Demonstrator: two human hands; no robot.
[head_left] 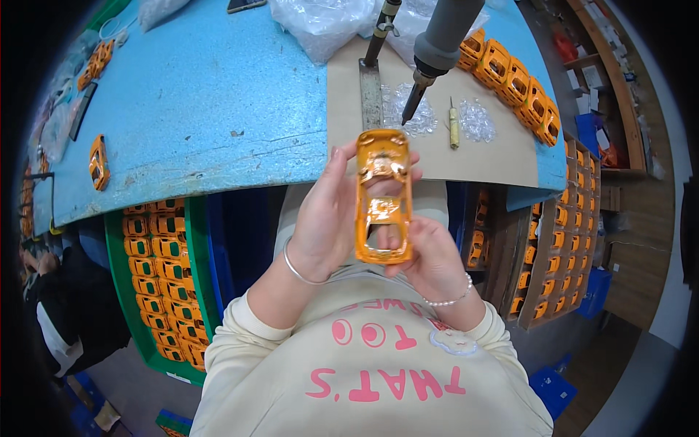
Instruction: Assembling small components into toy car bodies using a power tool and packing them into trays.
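Note:
An orange toy car body [384, 211], glossy and with see-through window openings, is held up in front of my chest just off the table's near edge. My left hand [325, 211] grips its left side, the thumb along the edge. From the lower right, my right hand [429, 251] pinches the body's near end, and a fingertip shows through an opening. Just beyond the body, a dark pointed tip of a grey, stand-held tool [434, 54] points down. Piles of small clear plastic pieces [477, 121] lie on brown board, with a yellow-handled pointed tool [454, 127] between them.
Several more orange car bodies [515, 81] line the table's right edge; one [99, 162] sits at the left. A green crate [114, 255] full of them stands below left, divided boxes [559, 240] at right. Clear plastic bags [320, 25] lie at the back. Another person's hand [46, 264] shows far left.

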